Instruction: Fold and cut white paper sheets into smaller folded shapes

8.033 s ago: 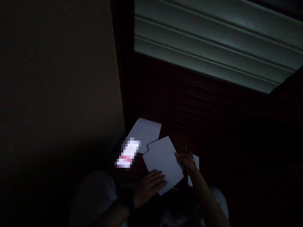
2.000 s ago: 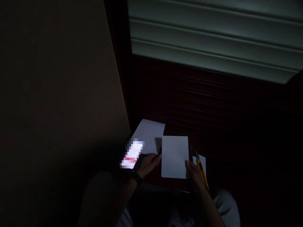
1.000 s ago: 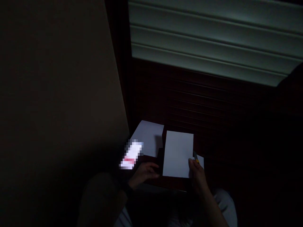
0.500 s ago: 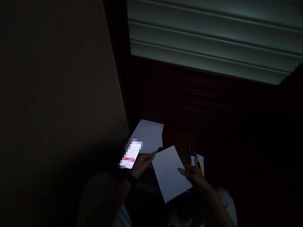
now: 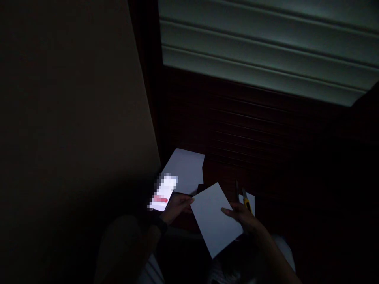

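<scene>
A white sheet of paper [image 5: 214,221] is held tilted between my two hands above my lap. My left hand [image 5: 177,206] pinches its upper left corner, thumb on top; a dark band circles that wrist. My right hand [image 5: 241,215] grips the right edge with the thumb lying on the face, its other fingers mostly hidden in the dark. Just beyond my left hand glows a phone [image 5: 164,194], its screen partly pixelated. Past my right hand lies a yellow utility knife [image 5: 246,202] on a smaller piece of white paper [image 5: 251,201].
Another white sheet [image 5: 186,169] with an uneven right edge lies beyond the phone. A thin pen-like stick [image 5: 237,190] is beside the knife. A pale wall [image 5: 74,98] rises at left, and light slatted panels [image 5: 251,47] stand at the back. The room is very dark.
The held sheet has turned a little, its bottom corner shifting right and down. My right hand has moved slightly up and left, still on the paper.
</scene>
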Motion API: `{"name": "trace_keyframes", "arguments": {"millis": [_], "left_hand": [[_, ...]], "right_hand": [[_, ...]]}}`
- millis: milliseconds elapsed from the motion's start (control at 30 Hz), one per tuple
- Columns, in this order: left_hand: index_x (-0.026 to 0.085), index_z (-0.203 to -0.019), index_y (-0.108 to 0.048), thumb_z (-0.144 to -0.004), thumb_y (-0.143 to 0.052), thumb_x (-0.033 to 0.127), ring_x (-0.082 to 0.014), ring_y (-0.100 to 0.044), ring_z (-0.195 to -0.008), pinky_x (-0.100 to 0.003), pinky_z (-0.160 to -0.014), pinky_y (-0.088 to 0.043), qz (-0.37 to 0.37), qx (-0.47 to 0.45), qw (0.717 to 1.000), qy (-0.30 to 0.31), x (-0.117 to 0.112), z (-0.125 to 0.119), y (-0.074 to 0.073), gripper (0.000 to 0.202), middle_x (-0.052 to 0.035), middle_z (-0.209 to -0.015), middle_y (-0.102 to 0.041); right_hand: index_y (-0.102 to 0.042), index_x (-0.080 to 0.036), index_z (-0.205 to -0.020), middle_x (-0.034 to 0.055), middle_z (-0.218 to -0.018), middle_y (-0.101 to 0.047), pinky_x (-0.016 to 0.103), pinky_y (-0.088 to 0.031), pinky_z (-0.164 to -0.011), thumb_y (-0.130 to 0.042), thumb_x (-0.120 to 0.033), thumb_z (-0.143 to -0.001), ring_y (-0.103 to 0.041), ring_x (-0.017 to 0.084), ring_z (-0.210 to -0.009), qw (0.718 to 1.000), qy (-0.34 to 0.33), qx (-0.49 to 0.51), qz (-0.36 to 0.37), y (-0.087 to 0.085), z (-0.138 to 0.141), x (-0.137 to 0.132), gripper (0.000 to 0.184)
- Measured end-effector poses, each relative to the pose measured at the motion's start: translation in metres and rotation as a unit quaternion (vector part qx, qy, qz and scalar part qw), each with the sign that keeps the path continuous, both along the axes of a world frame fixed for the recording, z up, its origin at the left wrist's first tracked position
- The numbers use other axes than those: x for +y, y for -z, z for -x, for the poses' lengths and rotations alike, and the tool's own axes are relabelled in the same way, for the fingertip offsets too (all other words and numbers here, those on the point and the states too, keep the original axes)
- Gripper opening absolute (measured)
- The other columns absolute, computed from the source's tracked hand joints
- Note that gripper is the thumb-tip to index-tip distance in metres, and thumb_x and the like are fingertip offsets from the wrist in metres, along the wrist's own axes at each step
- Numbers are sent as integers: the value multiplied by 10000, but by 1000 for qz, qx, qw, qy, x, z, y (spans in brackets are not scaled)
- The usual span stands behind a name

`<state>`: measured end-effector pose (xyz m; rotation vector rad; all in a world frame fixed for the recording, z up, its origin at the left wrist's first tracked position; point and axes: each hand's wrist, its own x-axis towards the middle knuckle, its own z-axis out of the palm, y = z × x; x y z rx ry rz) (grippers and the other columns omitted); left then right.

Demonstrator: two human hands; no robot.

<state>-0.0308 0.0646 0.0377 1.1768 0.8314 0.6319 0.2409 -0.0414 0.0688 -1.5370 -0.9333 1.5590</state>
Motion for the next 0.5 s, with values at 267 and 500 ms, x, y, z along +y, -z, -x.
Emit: {"name": "trace_keyframes", "arguments": {"millis": [267, 500], "left_hand": [[106, -895, -661, -738, -612, 449, -255, -648, -838, -400, -748, -529, 7, -16, 1000, 16, -1, 2, -1, 381, -118, -900, -688], [96, -936, -654, -754, -603, 432, -248, -649, -827, -398, -743, -527, -2, -14, 1000, 20, 2, 3, 5, 386, -125, -917, -682]], "right_hand": [[-637, -163, -992, 82, -877, -685, 328, -482, -631, -668, -487, -683, -638, 230, -723, 999, -28, -22, -19, -4, -2, 5, 449], [-578, -189, -1118, 86, -973, -669, 363, -488, -671, -706, -402, -662, -638, 257, -802, 998, -53, 28, -5, -8, -6, 0, 519]]}}
